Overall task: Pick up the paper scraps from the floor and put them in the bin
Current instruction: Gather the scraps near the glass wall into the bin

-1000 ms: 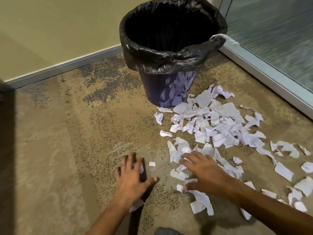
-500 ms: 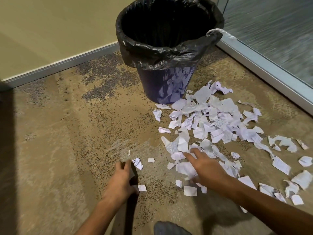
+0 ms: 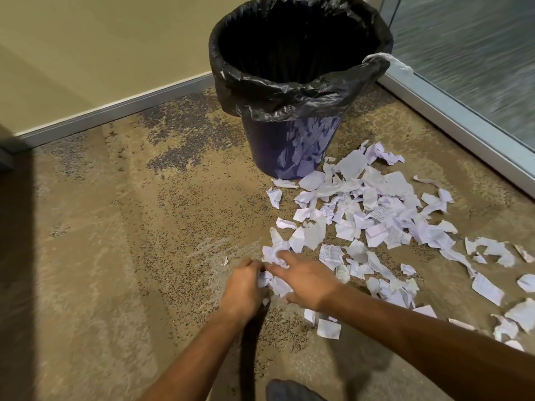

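Down on the speckled tan carpet, both hands meet at about 6 o'clock from the bin. The left hand and right hand press in from either side of a small bunch of paper scraps, fingers curled against it, the paper squeezed between the palms. The bin, dark blue with a black liner folded over its rim, stands at 12 o'clock in the corner. A wide scatter of torn white scraps spreads from its base toward 3 and 4 o'clock. One loose piece lies just beneath the right wrist. A glass panel runs along the right.
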